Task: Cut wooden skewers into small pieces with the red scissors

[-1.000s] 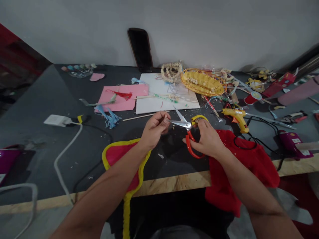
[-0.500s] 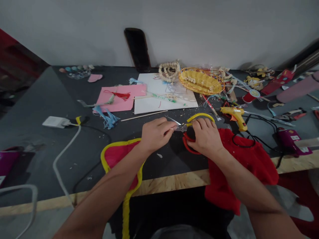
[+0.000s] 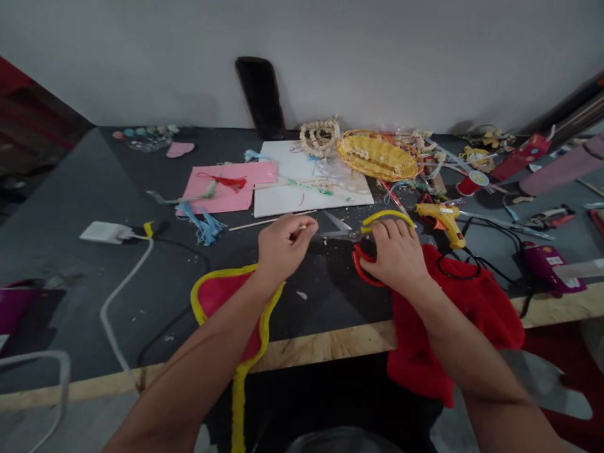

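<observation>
My right hand [image 3: 399,251] is wrapped round the handles of a pair of scissors [image 3: 383,216], one loop yellow and the other red. The metal blades are spread apart and point left, just above the dark tabletop. Left of the blade tips, my left hand [image 3: 284,246] is closed in a pinch. A tiny pale bit shows at its fingertips, too small to name. Behind that hand a thin wooden stick [image 3: 250,224] lies on the table, its right end partly covered by the hand.
A yellow glue gun [image 3: 443,220] and red cloth [image 3: 467,302] lie right. Behind are a wicker basket [image 3: 377,154], white board [image 3: 278,202] and pink sheet [image 3: 189,200]. A yellow-edged pink piece [image 3: 219,289] lies under my left forearm; a white charger [image 3: 106,232] is left.
My left hand has moved left, away from the scissors. My right hand has shifted slightly right with the scissors, whose blades now show spread apart.
</observation>
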A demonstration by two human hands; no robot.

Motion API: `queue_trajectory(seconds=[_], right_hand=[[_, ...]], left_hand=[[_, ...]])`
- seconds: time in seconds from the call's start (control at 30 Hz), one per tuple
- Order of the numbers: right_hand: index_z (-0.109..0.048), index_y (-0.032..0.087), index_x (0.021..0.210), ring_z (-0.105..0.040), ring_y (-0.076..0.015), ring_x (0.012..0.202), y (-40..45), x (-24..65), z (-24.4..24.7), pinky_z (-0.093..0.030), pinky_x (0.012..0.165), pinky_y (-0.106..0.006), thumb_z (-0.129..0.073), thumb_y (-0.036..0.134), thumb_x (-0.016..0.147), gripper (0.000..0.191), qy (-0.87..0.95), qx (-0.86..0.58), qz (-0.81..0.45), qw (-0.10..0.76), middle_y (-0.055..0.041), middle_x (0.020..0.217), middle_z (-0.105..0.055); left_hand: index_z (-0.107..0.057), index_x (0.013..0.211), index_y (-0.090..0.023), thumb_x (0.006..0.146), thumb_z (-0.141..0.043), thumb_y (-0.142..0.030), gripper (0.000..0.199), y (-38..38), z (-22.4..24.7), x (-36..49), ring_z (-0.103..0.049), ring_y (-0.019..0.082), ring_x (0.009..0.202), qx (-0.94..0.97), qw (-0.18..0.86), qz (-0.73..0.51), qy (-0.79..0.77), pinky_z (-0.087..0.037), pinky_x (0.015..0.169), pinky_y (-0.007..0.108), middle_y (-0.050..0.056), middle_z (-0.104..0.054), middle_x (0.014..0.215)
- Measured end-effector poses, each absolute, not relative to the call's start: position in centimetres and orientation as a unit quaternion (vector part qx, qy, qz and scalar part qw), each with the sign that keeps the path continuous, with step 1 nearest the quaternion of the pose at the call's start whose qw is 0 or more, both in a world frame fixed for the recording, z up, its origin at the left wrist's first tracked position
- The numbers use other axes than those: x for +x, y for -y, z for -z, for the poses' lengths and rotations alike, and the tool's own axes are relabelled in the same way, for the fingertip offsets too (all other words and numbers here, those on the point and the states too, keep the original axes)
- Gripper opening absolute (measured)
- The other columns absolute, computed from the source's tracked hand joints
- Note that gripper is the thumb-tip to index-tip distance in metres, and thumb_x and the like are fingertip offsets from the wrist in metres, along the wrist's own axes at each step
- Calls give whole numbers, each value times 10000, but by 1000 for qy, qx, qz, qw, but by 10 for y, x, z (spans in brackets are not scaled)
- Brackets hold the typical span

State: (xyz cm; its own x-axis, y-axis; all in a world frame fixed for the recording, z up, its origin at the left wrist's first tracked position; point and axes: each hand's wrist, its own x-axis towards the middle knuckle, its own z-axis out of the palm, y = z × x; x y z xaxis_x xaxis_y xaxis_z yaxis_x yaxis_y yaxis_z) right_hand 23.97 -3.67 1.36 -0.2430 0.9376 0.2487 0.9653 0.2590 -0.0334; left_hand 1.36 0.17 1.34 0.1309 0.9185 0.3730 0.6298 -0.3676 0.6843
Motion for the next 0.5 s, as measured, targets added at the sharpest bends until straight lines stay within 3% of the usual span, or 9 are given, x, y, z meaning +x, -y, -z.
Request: queue_trajectory(seconds=[0.13, 0.23, 0.33, 0.5], right_hand=[[-538, 138, 1054, -533, -350, 1003, 27, 253, -9, -439, 886, -501, -641, 467, 748, 461, 750, -634, 29, 185, -173, 1035, -600], [-522, 180, 964, -556, -303, 951, 22, 257, -9, -477, 835, -456, -656, 511, 746, 418, 719, -639, -50, 267, -126, 964, -596], [-496, 212, 926, -549, -219, 779, 21, 257, -11, -493, 706, -390, -661, 530, 743, 402, 679, -636, -136, 340, -64, 900, -584], [-499, 212, 925, -488, -141, 642, 23, 254, -13, -465, 584, -315, -678, 509, 729, 398, 631, -631, -207, 402, -16, 853, -570]], left_hand=[[-701, 794, -183, 819, -606, -354, 197, -7, -9, 13, -388, 98, 502, 653, 308, -417, -552, -305, 510, 237, -41, -489, 537], [-717, 795, -184, 793, -627, -320, 163, -10, -3, 15, -443, 105, 527, 685, 289, -381, -550, -329, 537, 236, -23, -567, 579], [-728, 788, -194, 782, -631, -289, 136, -12, 3, 18, -520, 119, 584, 727, 257, -345, -535, -372, 578, 245, 25, -694, 747], [-719, 826, -186, 795, -604, -287, 156, -12, 4, 19, -573, 134, 645, 731, 260, -338, -532, -410, 622, 252, 41, -719, 850]])
